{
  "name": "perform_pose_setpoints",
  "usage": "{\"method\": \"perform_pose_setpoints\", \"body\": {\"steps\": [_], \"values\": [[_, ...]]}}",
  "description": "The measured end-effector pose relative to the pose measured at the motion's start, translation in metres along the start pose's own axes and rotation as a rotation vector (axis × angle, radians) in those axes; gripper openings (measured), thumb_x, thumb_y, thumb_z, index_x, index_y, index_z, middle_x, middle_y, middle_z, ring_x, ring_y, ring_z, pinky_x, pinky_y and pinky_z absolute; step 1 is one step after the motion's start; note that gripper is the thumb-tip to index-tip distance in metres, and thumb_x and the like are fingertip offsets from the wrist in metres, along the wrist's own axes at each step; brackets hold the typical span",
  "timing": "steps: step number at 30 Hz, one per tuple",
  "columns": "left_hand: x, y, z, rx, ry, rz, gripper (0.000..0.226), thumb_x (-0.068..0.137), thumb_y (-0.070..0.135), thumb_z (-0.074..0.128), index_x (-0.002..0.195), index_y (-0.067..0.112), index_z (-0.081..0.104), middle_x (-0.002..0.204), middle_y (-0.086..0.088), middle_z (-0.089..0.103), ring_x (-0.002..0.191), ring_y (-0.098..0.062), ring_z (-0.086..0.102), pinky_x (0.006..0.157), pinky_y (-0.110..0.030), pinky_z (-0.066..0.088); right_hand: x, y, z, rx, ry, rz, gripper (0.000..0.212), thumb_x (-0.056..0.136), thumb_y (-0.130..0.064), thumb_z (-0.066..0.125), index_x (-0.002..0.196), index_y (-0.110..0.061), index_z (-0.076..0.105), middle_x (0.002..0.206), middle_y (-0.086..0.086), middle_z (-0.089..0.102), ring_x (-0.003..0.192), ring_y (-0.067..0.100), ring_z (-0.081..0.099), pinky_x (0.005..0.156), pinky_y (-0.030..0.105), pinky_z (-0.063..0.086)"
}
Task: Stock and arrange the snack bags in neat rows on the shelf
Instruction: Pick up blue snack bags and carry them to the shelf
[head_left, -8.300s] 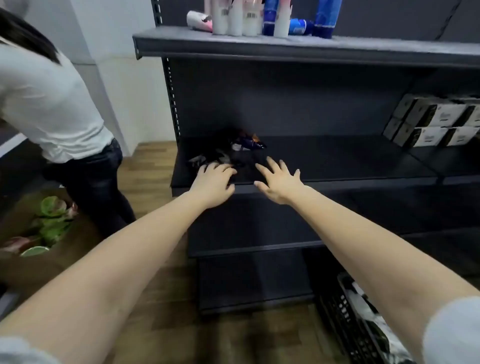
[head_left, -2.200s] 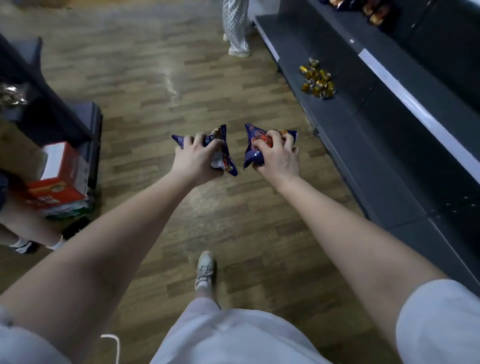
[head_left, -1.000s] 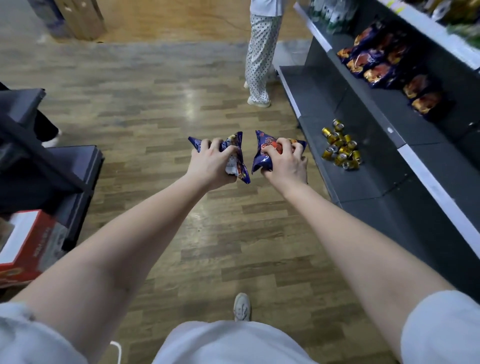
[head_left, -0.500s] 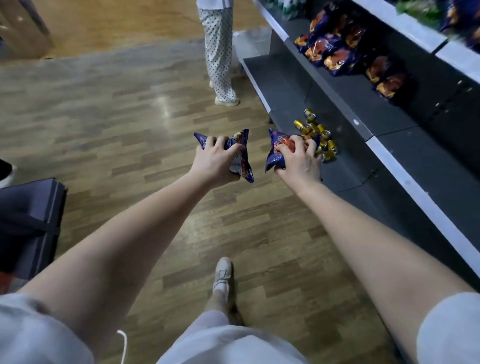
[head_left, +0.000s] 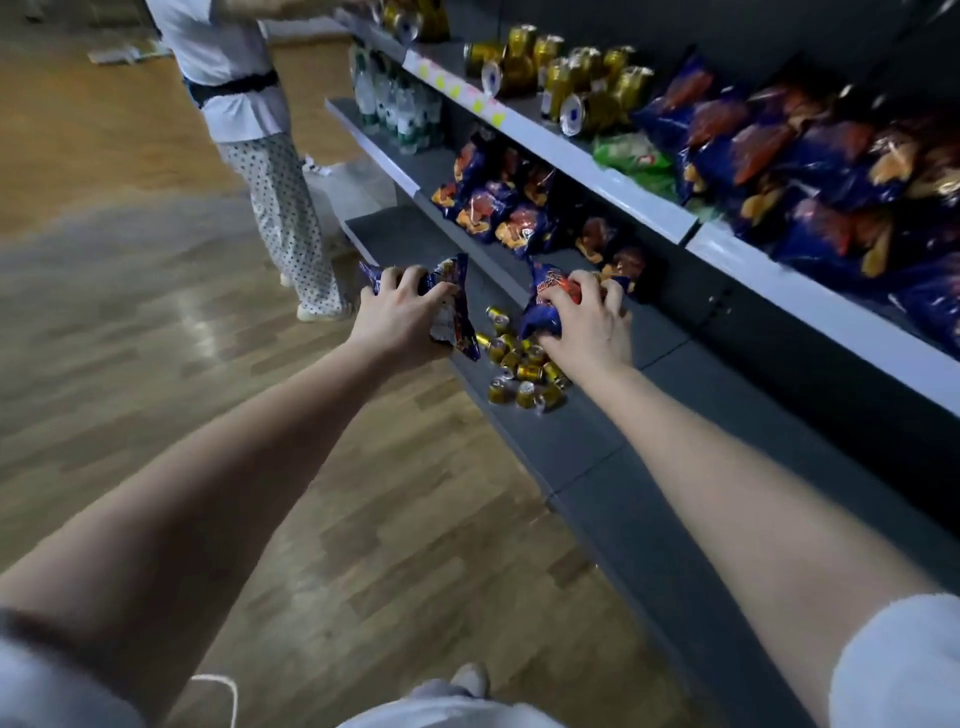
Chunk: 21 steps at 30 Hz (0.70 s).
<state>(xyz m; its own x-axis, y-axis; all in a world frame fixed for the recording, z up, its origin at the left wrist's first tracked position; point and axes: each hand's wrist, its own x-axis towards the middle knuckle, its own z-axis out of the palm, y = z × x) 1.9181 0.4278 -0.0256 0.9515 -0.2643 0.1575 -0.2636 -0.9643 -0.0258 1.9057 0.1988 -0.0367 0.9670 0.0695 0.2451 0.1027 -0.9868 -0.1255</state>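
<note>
Blue foil snack bag (head_left: 460, 304) in left hand (head_left: 400, 319), fingers curled over its top. Second blue foil snack bag (head_left: 543, 304) bunched in right hand (head_left: 587, 325), fingers curled round it. Both bags are in the air at the front of the dark grey middle shelf (head_left: 670, 325), near its row of blue-and-orange snack bags (head_left: 498, 213). Under the hands, small gold cans (head_left: 524, 374) lie loose on the grey bottom shelf (head_left: 587, 457).

Risks, as judged:
- The right grip looks tight. Contents may get crushed and the creased foil may not stand upright.
- The shelved bags lean unevenly. A hand pushing in could tip them forward off the edge.
- A dropped bag would land among the cans and scatter them.
- Bag faces are twisted, so the labels may end up facing the wrong way.
</note>
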Motion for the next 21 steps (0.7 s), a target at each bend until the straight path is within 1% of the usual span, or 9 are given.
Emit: {"method": "perform_pose_setpoints", "body": {"steps": [6, 10, 15, 21], "values": [[0.117, 0.037, -0.032, 0.012, 0.056, 0.134, 0.083, 0.07, 0.06, 0.068, 0.139, 0.031, 0.034, 0.142, -0.013, 0.031, 0.128, -0.039, 0.028, 0.096, -0.057, 0.037, 0.077, 0.061, -0.041, -0.087, 0.116, 0.016, 0.051, 0.082, -0.036, 0.067, 0.129, -0.026, 0.049, 0.145, 0.007, 0.03, 0.133, 0.04, 0.023, 0.097, 0.057, 0.039], [0.184, 0.071, -0.062, -0.077, 0.124, 0.155, 0.081, 0.071, 0.051, 0.07, 0.139, 0.03, 0.032, 0.143, -0.014, 0.029, 0.129, -0.04, 0.026, 0.097, -0.06, 0.036, 0.105, 0.108, -0.08, -0.158, 0.214, 0.057, 0.055, 0.08, -0.034, 0.069, 0.13, -0.025, 0.048, 0.147, 0.008, 0.03, 0.134, 0.041, 0.022, 0.097, 0.057, 0.038], [0.242, 0.139, -0.094, -0.133, 0.236, 0.251, 0.082, 0.07, 0.046, 0.07, 0.14, 0.03, 0.031, 0.144, -0.013, 0.028, 0.129, -0.042, 0.026, 0.097, -0.059, 0.036, 0.116, 0.176, -0.128, -0.237, 0.284, 0.129, 0.055, 0.08, -0.033, 0.068, 0.131, -0.025, 0.048, 0.149, 0.007, 0.028, 0.137, 0.04, 0.02, 0.099, 0.056, 0.036], [0.283, 0.241, -0.125, -0.199, 0.324, 0.392, 0.079, 0.072, 0.046, 0.07, 0.139, 0.028, 0.032, 0.145, -0.015, 0.028, 0.13, -0.04, 0.026, 0.097, -0.058, 0.034, 0.104, 0.257, -0.174, -0.343, 0.343, 0.228, 0.055, 0.079, -0.034, 0.069, 0.129, -0.025, 0.049, 0.147, 0.009, 0.031, 0.134, 0.042, 0.025, 0.097, 0.058, 0.037]]}}
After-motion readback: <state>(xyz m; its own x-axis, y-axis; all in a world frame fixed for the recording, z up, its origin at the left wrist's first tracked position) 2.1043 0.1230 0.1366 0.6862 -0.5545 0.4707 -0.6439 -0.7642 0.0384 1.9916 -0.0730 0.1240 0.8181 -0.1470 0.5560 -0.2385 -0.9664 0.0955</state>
